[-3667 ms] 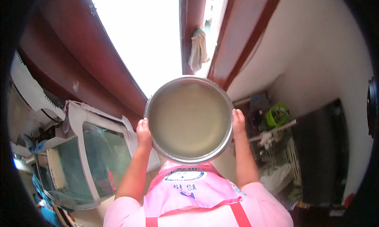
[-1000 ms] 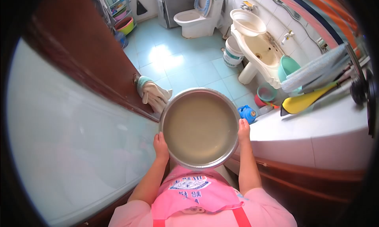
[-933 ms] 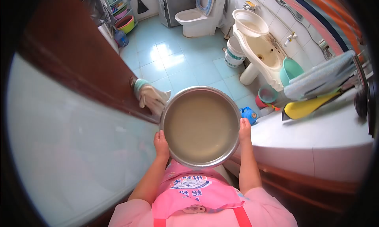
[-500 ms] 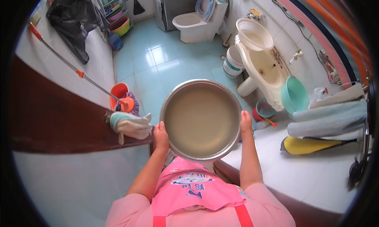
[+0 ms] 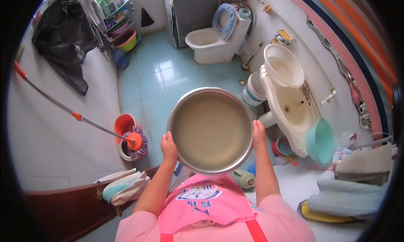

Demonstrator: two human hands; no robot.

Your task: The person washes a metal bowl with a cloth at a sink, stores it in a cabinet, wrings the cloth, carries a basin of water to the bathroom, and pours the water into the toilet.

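Note:
A wide round metal basin is held level in front of the pink apron, with cloudy, yellowish-grey liquid in it. On the basin's left side, my left hand grips the rim. My right hand grips the opposite side, a little higher in the view. The fingers of both hands are partly hidden behind the rim. Below the basin, the apron covers my front.
A toilet stands ahead on the blue tiled floor. To the right are a sink with a white basin, a white bucket and a green basin. At left, a mop leans over buckets beside the open door.
The view has moved further into the bathroom, with the door swinging down to the lower left. The sink and toilet look nearer. Both hands still hold the basin.

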